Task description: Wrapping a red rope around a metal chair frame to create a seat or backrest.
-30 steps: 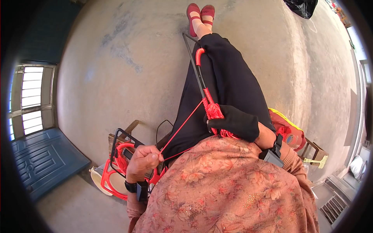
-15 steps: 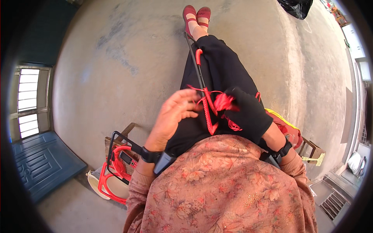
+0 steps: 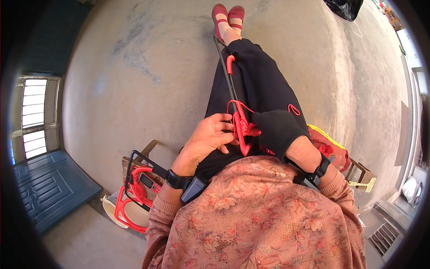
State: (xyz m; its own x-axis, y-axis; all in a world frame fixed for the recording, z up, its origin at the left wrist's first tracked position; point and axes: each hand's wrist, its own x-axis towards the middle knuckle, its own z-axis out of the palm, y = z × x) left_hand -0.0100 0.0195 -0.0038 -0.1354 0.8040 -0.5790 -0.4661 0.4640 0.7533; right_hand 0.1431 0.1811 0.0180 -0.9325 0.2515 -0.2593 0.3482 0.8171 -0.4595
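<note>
Floor (image 3: 116, 103): bare grey-beige concrete, bluish stains toward upper left, paler streak down the right.
Left hand (image 3: 208, 140): bare, fingers fanned and loosely bent, tips at the left side of the cord wrap (image 3: 239, 133).
Right hand (image 3: 278, 132): black glove, fingers folded in on the red cord bunch (image 3: 253, 131); fingertips hidden, so can't tell how firm the hold is.
Cord wrap position: red, braided-looking, on the near end of the black frame (image 3: 230, 87), over the lap, between both hands.
Loose strand (image 3: 243, 106): red, arcs over the top of the wrap toward the glove.
Black frame lie: long, thin, lengthwise along the legs, far end near the ankles; red sleeve (image 3: 230, 65) on its farther stretch.
Cord loop (image 3: 293, 110): small, red, on the right thigh, apart from the wrap.
Legs: dark trousers (image 3: 264, 85), red shoes (image 3: 218, 20) side by side.
Wrists: black straps, one on each.
Left side: wooden stool (image 3: 147, 150); second black frame (image 3: 157, 169) with red cord (image 3: 139, 190); red phone (image 3: 154, 184) beside that cord.
Right side: red bag (image 3: 331, 154), yellow edging, near the thigh; wooden piece (image 3: 368, 174) beyond it; pale yellow comb-shaped item (image 3: 363, 184).
Far edges: blue panelled door (image 3: 53, 186) and barred window (image 3: 35, 103) left; black plastic bag (image 3: 347, 8) top right.
</note>
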